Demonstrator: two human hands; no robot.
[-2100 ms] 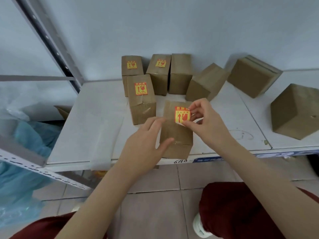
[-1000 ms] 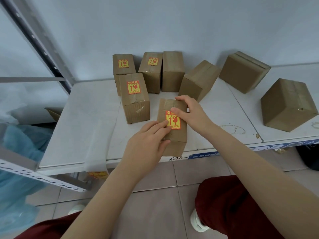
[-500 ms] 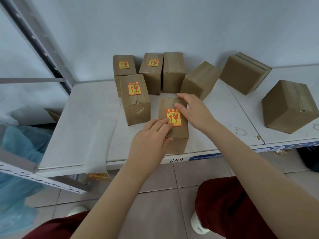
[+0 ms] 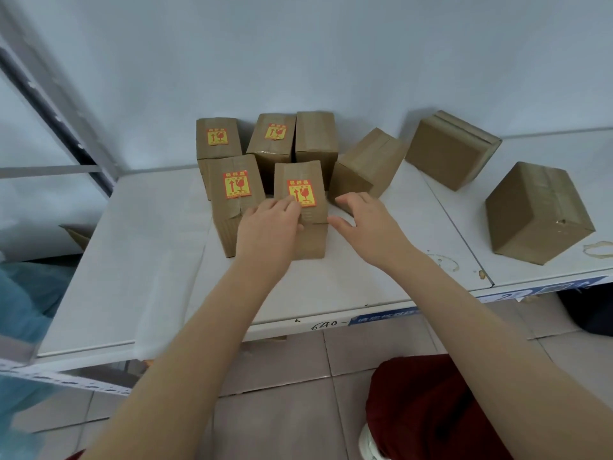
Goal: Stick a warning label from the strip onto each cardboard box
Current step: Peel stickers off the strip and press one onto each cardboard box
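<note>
A white shelf stands over tiled floor.

Your plain brown cardboard boxes, yellow square warning labels bordered and printed in red, your white shelf top, your dark red trousers.

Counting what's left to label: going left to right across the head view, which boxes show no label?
Upright plain box → tilted box → box by the wall → far-right box.
</note>
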